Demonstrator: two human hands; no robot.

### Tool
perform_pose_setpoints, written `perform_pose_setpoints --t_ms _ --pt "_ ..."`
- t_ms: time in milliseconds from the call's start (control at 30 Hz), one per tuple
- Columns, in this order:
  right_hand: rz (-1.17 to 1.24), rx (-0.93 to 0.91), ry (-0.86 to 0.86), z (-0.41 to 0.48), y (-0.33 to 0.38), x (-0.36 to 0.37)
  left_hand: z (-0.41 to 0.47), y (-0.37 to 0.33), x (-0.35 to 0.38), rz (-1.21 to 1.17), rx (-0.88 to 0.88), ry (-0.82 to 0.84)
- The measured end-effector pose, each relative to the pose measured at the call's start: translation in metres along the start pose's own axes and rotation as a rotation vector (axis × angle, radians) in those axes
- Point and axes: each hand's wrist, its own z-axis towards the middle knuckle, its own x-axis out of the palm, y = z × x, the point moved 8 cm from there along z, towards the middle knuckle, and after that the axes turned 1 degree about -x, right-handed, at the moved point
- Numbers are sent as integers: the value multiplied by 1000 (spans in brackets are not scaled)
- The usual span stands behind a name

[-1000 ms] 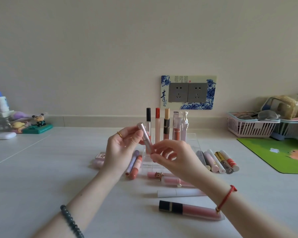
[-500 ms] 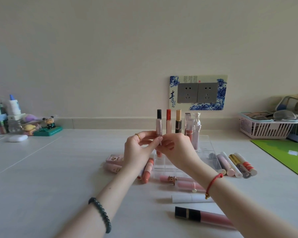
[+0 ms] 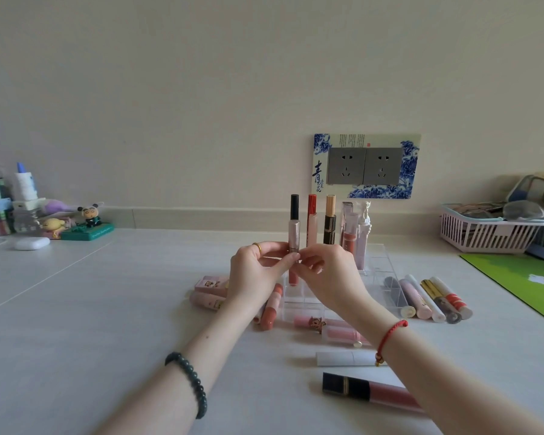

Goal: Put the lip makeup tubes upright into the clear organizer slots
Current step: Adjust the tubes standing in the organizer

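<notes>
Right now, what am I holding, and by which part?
A silver-capped lip tube, upright; left hand and right hand both pinch its middle, just below the cap.

Dark bead bracelet [image 3: 187,384] L wrist, gold ring [image 3: 257,246] L hand [image 3: 252,274], red cord [image 3: 390,337] R wrist.

Left hand [image 3: 255,271] and right hand [image 3: 330,274] both pinch a silver-capped tube [image 3: 293,235], held upright, peach lower end at the clear organizer [image 3: 377,265], left side. Five standing tubes [image 3: 329,227] occupy its back row. Loose tubes [image 3: 421,296] lie flat on the table [image 3: 107,309] around it.
</notes>
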Motion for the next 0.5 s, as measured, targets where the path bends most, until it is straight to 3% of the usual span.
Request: perform_pose_setpoints --t_ms 500 --pt "-179 29 61 -4 -14 8 -3 13 5 157 -5 68"
